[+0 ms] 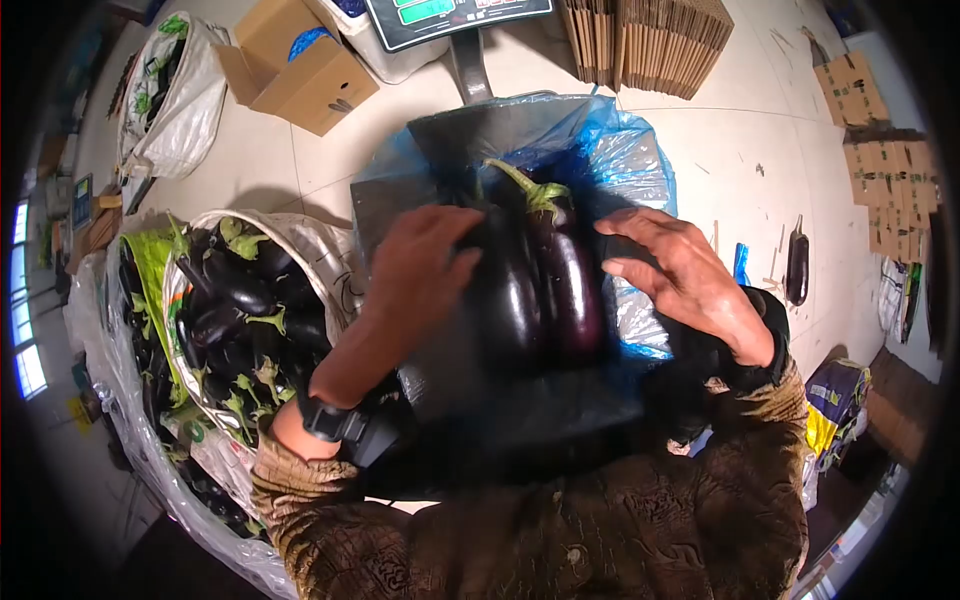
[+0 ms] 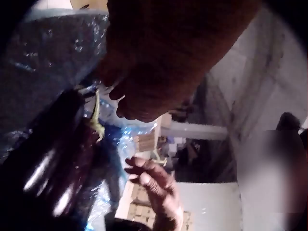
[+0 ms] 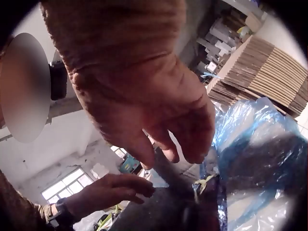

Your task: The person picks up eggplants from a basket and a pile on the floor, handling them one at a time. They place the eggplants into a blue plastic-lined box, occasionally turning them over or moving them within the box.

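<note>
2 hands over the scale (image 1: 468,65). 3 or so dark purple eggplants (image 1: 545,290) lie side by side on the scale platform, inside an open blue bag (image 1: 625,160), green stems pointing away from the person.

Left hand (image 1: 420,270): lies flat on the left flank of the eggplants, fingers fairly straight and together, tips touching the nearest one. It presses and grips nothing. In the left wrist view the eggplants sit just below and left of the palm, with a stem right under the fingers.

Right hand (image 1: 685,275): on the right side of the eggplants, fingers spread and loosely bent, tips at the outer eggplant and the bag edge. Whether they touch the skin or only the plastic, I cannot tell. Nothing is held. In the right wrist view the fingertips hang just above the dark fruit, bag to the right.

The eggplants lie between the 2 hands, touching each other.

Writing: the display (image 1: 445,12) at the top shows green panels with digits too small to read. No brand or label is legible anywhere.

Around:
- A sack (image 1: 320,250) full of eggplants, just left of the scale.
- An open box (image 1: 300,70) behind the sack.
- A stack (image 1: 650,45) of flat cardboard, far right of the display.
- 1 loose eggplant (image 1: 797,265) on the floor, well right of the right hand.
</note>
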The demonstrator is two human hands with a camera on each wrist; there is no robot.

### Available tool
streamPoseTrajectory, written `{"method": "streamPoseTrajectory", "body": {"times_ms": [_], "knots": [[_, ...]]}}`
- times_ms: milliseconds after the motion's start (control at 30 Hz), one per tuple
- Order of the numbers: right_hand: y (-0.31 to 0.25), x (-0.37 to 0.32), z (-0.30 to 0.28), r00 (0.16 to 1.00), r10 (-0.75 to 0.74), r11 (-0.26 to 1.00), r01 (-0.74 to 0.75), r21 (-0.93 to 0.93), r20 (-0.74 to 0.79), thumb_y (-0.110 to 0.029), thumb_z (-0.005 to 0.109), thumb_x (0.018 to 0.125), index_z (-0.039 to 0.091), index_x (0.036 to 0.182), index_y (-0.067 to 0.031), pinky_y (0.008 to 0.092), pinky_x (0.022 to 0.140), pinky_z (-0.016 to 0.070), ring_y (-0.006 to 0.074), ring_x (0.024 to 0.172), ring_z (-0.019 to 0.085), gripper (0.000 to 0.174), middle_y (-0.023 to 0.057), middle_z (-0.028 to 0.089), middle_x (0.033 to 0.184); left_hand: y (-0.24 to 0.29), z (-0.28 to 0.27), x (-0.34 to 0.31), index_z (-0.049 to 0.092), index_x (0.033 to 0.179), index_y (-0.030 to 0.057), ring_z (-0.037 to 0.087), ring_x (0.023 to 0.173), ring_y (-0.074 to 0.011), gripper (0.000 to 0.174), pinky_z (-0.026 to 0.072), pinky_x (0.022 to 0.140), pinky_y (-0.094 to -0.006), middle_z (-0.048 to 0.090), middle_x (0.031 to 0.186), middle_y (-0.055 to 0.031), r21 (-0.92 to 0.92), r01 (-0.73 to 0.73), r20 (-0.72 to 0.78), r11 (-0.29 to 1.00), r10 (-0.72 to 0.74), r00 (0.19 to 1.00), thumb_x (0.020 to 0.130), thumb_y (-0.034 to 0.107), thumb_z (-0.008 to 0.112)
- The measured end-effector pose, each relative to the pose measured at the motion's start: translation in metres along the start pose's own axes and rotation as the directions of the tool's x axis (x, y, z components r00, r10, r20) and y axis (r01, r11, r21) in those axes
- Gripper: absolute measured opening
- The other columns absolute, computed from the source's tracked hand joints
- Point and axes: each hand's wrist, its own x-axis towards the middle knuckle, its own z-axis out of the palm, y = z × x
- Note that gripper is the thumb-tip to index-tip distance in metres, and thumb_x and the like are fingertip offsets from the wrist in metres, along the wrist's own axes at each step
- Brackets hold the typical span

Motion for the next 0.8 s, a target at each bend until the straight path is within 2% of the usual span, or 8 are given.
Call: {"method": "streamPoseTrajectory", "body": {"times_ms": [33,233,333,400,500,533,767,800], "knots": [[0.002,0.003,0.007,1.0,-0.007,0.998,0.009,-0.059,0.028,-0.016,0.067,0.088,0.06,0.116,0.0051,0.0419,0.091,0.0487,0.0407,0.106,0.059,0.036,0.0215,0.063,0.112,-0.006,0.015,-0.002,0.061,0.117,0.004,0.058,0.108,-0.0285,0.037,0.0464,0.094,-0.0372,0.062,0.112,-0.0121,0.162,-0.189,0.008,0.969,0.19,0.982,0.082,0.01,0.068],[0.021,0.028,0.05,0.987,-0.115,0.951,0.142,-0.273,0.114,-0.02,0.067,0.085,0.061,0.116,0.0024,0.0427,0.093,0.0442,0.0368,0.109,0.054,0.038,0.0183,0.06,0.118,-0.014,0.081,-0.012,0.058,0.118,0.0093,0.041,0.125,-0.0326,0.043,0.0321,0.103,-0.0491,0.053,0.121,-0.0084,0.328,-0.423,0.271,0.844,0.345,0.899,0.08,0.024,0.071],[0.038,0.045,0.075,0.97,-0.209,0.87,0.242,-0.43,0.122,-0.02,0.069,0.082,0.063,0.118,-0.0043,0.0432,0.094,0.0418,0.0324,0.119,0.049,0.039,0.0122,0.057,0.126,-0.02,0.086,-0.011,0.062,0.11,0.0092,0.041,0.122,-0.0318,0.039,0.0286,0.103,-0.0533,0.053,0.116,-0.0075,0.379,-0.505,0.269,0.776,0.43,0.862,0.078,0.03,0.072],[0.043,0.05,0.086,0.973,-0.106,0.744,0.215,-0.632,0.205,-0.026,0.066,0.086,0.063,0.123,-0.0111,0.0436,0.1,0.0361,0.0279,0.13,0.039,0.039,0.0032,0.05,0.139,-0.018,0.084,-0.007,0.064,0.104,0.0101,0.042,0.121,-0.0309,0.036,0.0289,0.102,-0.0523,0.052,0.113,-0.0071,0.371,-0.489,0.332,0.789,0.379,0.864,0.078,0.032,0.073],[0.049,0.049,0.088,0.962,-0.15,0.64,0.271,-0.719,0.229,-0.028,0.066,0.086,0.064,0.124,-0.0159,0.0454,0.098,0.0362,0.0262,0.133,0.037,0.04,-0.0007,0.047,0.142,-0.021,0.077,-0.005,0.066,0.093,0.0124,0.044,0.117,-0.0293,0.031,0.0301,0.101,-0.0503,0.053,0.108,-0.0063,0.398,-0.477,0.38,0.784,0.333,0.863,0.076,0.037,0.073],[0.055,0.05,0.089,0.957,-0.211,0.662,0.291,-0.69,0.201,-0.028,0.066,0.085,0.065,0.123,-0.0172,0.0468,0.097,0.0375,0.026,0.133,0.036,0.039,-0.0007,0.047,0.143,-0.022,0.075,-0.006,0.066,0.089,0.0137,0.044,0.115,-0.0287,0.029,0.031,0.1,-0.0492,0.053,0.105,-0.0059,0.43,-0.489,0.369,0.759,0.347,0.862,0.076,0.039,0.073],[0.056,0.047,0.091,0.969,-0.152,0.706,0.244,-0.665,0.194,-0.024,0.067,0.085,0.064,0.123,-0.0164,0.0495,0.096,0.039,0.028,0.135,0.035,0.039,0.0004,0.045,0.145,-0.035,0.078,-0.005,0.066,0.089,0.0154,0.048,0.114,-0.0272,0.027,0.036,0.093,-0.0461,0.057,0.103,-0.0045,0.4,-0.523,0.284,0.753,0.44,0.852,0.076,0.037,0.073],[0.052,0.044,0.088,0.969,-0.186,0.735,0.246,-0.632,0.161,-0.02,0.066,0.086,0.063,0.122,-0.0103,0.0482,0.097,0.0405,0.0306,0.13,0.041,0.038,0.0054,0.05,0.14,-0.035,0.078,-0.006,0.066,0.091,0.0141,0.047,0.118,-0.0273,0.028,0.0354,0.094,-0.0471,0.058,0.107,-0.0046,0.39,-0.506,0.3,0.769,0.413,0.86,0.076,0.036,0.074]]}}
